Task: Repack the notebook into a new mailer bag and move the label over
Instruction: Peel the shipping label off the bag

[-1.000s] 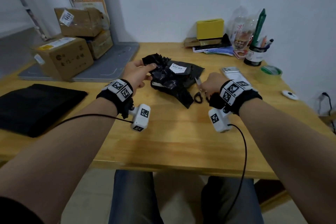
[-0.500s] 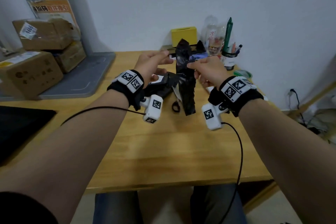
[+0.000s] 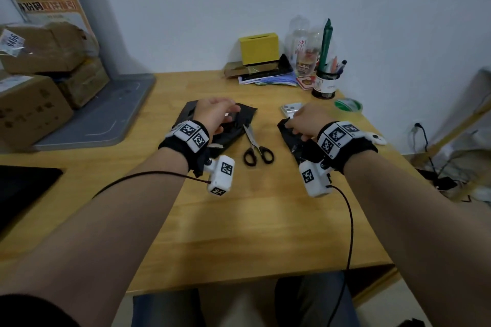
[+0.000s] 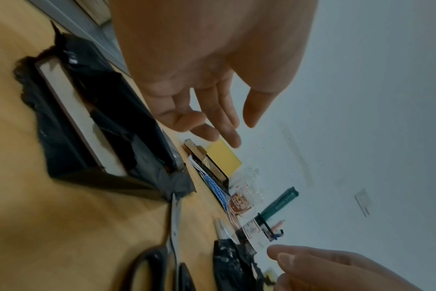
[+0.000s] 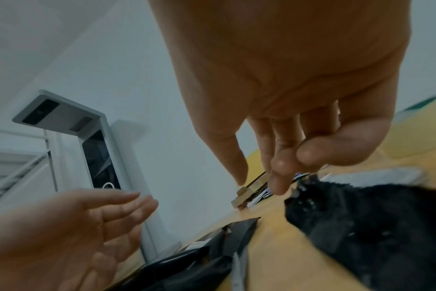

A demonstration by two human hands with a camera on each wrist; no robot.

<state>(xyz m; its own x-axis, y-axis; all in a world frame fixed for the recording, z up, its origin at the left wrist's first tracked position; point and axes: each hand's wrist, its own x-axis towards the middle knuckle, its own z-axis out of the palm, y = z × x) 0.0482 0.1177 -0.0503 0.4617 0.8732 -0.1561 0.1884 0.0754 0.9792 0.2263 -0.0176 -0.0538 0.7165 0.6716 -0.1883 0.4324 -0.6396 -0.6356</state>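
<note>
The old black mailer bag [image 3: 236, 129] lies cut open on the table, with the notebook's pale page edge [image 4: 75, 118] showing inside it. My left hand [image 3: 215, 114] hovers just above it with relaxed, spread fingers [image 4: 227, 122] and holds nothing. A cut-off black strip of the bag [image 3: 295, 141] lies to the right, also in the right wrist view [image 5: 361, 226]. My right hand [image 3: 305, 122] sits right over the strip's far end, fingers [image 5: 279, 177] pointing down with the thumb close beside them and nothing visibly between them. Black-handled scissors [image 3: 255, 146] lie between the two hands.
A stack of black mailer bags [image 3: 24, 186] lies at the table's left edge. A phone [image 3: 291, 109], a green tape roll [image 3: 348, 105], a pen cup [image 3: 326, 82], a yellow box [image 3: 259, 48] and papers sit at the back right. Cardboard boxes [image 3: 32, 111] stand at the left.
Half a second ago both hands held the black strip up in the air. The strip now lies on the table at the right, and both hands have come down.
</note>
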